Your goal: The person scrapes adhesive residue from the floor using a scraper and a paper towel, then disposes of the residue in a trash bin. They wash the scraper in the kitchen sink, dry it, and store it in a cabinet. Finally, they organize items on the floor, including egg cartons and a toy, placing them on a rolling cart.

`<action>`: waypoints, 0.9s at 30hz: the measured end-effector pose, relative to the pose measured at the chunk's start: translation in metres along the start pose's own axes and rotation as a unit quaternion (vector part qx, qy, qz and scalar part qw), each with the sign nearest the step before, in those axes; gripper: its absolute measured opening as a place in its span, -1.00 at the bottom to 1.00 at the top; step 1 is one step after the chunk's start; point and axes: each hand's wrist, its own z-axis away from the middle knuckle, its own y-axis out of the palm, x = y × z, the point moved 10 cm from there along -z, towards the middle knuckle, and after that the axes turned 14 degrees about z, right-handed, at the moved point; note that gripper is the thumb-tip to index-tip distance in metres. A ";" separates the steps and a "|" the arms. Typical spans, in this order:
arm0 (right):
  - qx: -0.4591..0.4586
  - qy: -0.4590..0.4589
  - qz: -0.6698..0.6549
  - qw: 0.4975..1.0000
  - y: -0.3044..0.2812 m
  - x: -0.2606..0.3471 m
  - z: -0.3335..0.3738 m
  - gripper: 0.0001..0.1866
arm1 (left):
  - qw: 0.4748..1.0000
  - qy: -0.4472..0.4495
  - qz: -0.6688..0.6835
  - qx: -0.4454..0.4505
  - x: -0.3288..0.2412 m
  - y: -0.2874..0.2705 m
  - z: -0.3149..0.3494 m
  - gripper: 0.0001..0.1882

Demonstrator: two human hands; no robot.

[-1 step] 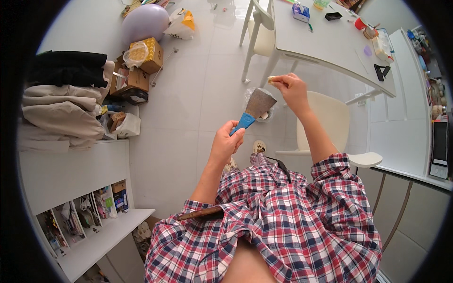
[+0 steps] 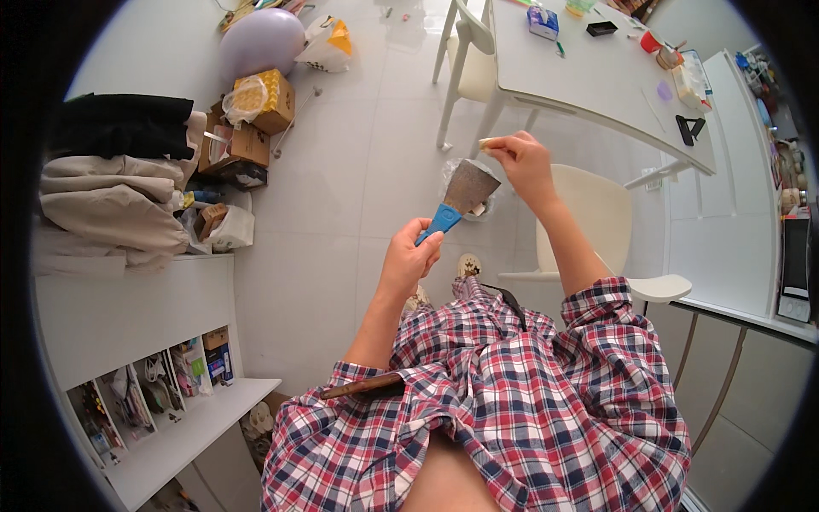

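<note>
My left hand [image 2: 410, 258] is wrapped round the blue handle of a putty knife [image 2: 466, 191]. Its wide, stained metal blade points up and to the right. Beyond the blade, my right hand [image 2: 523, 166] pinches a small pale yellowish scrap [image 2: 486, 143], too small to name. The scrap and the blade are apart. Below them on the floor stands a bin lined with a clear plastic bag [image 2: 450, 171], partly hidden by the blade. A brown flat thing [image 2: 365, 386], perhaps a phone in a case, sticks out of my shirt pocket.
A white table [image 2: 580, 81] with small items stands at the far right, with a white chair [image 2: 474, 70] at its left end. Another pale chair [image 2: 601, 213] is beside my right forearm. Cardboard boxes [image 2: 247, 143], clothes [image 2: 111, 200] and a white cabinet [image 2: 145, 307] line the left.
My right hand has shifted slightly to the left with the pale scrap. My left hand and the putty knife have hardly moved.
</note>
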 end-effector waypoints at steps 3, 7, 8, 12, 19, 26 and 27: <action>0.020 -0.159 0.020 0.987 0.018 0.052 0.010 -0.87 | 1.000 0.000 -0.007 0.005 0.002 0.000 -0.001 -0.86; 0.099 -0.184 0.082 0.974 0.047 0.022 -0.003 -0.88 | 0.998 0.030 -0.053 0.003 -0.005 0.007 0.000 -0.85; 0.116 -0.110 0.118 0.980 0.045 -0.011 -0.014 -0.86 | 0.998 0.030 -0.056 0.001 -0.002 0.006 0.001 -0.85; 0.047 -0.009 0.098 0.994 0.004 -0.039 -0.028 -0.86 | 0.999 0.014 -0.039 -0.023 0.000 -0.004 0.002 -0.83; 0.082 -0.081 0.071 0.991 0.021 0.023 -0.001 -0.88 | 0.998 0.025 -0.021 -0.048 -0.009 -0.010 0.004 -0.82; 0.129 -0.028 0.166 0.977 0.026 -0.022 0.024 -0.89 | 0.992 0.072 0.034 -0.096 -0.024 -0.032 -0.001 -0.81; 0.095 -0.011 0.131 0.987 0.017 -0.023 0.024 -0.89 | 0.993 0.069 0.023 -0.091 -0.024 -0.031 0.000 -0.81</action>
